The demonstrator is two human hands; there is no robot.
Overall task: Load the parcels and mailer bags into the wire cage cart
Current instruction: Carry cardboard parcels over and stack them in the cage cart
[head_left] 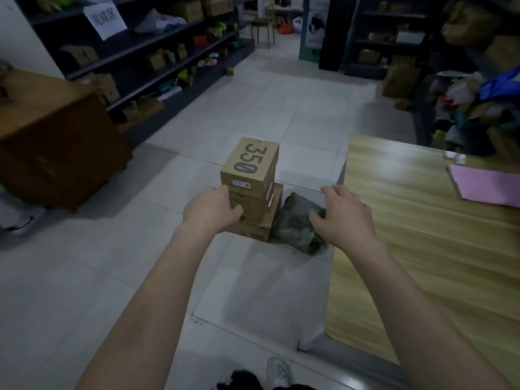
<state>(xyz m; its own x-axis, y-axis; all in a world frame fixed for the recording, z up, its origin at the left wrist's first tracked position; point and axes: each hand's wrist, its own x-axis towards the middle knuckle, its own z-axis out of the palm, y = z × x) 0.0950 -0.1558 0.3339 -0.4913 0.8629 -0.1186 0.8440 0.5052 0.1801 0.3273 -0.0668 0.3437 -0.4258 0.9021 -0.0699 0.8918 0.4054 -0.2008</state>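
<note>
Boxes (250, 190), frame centre: left hand (213, 211) flat against them, right hand (344, 213) spread above bag (294, 223) (I'd lift from lowest).

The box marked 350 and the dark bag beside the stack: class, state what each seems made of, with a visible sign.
Box marked 350: matt brown cardboard, by its flat faces and sharp folded edges. Dark bag: probably thin plastic film, faintly glossy, crumpled into wrinkles.
</note>
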